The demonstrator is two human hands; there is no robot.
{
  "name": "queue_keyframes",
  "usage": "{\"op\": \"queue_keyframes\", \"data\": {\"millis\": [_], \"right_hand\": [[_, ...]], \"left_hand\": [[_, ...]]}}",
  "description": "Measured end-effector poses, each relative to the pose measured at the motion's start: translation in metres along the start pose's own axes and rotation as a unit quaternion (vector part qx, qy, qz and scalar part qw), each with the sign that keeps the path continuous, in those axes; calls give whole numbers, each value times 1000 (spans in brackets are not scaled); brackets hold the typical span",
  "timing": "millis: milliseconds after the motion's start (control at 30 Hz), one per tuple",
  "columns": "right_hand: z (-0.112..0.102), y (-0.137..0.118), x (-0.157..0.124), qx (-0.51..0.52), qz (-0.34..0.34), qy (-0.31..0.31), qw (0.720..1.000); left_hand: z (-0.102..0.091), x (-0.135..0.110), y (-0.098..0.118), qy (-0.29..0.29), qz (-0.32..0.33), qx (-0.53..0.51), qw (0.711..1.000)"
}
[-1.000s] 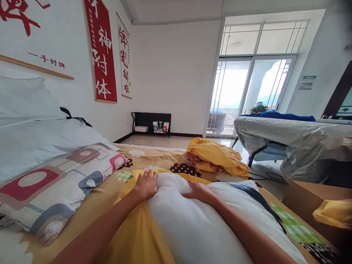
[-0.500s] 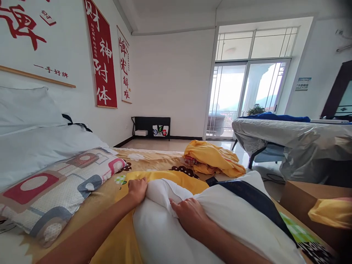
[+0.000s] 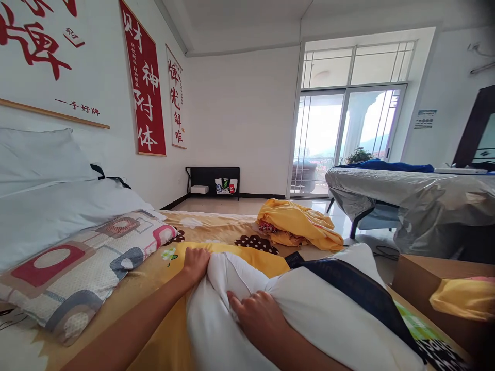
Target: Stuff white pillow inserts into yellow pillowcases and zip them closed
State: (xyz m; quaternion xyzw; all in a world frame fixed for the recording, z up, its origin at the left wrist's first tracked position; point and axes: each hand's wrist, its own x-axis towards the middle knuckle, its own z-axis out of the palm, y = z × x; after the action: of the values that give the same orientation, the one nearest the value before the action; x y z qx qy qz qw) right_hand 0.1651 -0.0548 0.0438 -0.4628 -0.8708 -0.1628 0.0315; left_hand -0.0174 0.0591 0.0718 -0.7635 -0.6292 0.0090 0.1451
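Observation:
A plump white pillow (image 3: 309, 319) with a dark blue band across it lies on the bed in front of me, partly over a yellow pillowcase (image 3: 247, 257). My left hand (image 3: 195, 265) is closed on the pillow's far left corner together with the yellow fabric. My right hand (image 3: 253, 314) presses into the white pillow nearer to me, fingers curled and bunching the cloth.
A patterned pillow (image 3: 85, 263) and a white pillow (image 3: 50, 206) lie at the left by the wall. A heap of yellow cloth (image 3: 299, 224) sits at the bed's far edge. A covered table (image 3: 410, 198) stands right, a brown box (image 3: 436, 288) beside the bed.
My right hand has drawn back toward me across the white pillow and curled into it. The pillow's far end has bunched up and the blue band has lifted into view. My left hand stays.

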Motion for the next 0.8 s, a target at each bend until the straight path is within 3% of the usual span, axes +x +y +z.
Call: {"op": "queue_keyframes", "data": {"millis": [100, 200, 300, 433, 567, 700, 800], "right_hand": [[0, 6, 3, 6, 7, -3, 1000], [1, 3, 12, 0, -22, -5, 1000], [2, -7, 17, -1, -57, 0, 998], [7, -20, 13, -3, -79, 0, 997], [10, -35, 9, -6, -85, -3, 996], [7, -39, 15, 19, -102, 16, 995], [2, -15, 23, 64, -57, 77, 993]], "left_hand": [[-9, 0, -25, -75, -6, 6, 997], [-31, 6, -32, -92, 0, 21, 996], [-43, 11, -10, -43, 9, 26, 999], [-35, 14, 26, 48, 52, 11, 997], [-32, 23, 40, 95, 95, -3, 991], [-51, 17, 67, 112, 148, -25, 982], [-71, -3, 101, 130, 217, -41, 967]]}}
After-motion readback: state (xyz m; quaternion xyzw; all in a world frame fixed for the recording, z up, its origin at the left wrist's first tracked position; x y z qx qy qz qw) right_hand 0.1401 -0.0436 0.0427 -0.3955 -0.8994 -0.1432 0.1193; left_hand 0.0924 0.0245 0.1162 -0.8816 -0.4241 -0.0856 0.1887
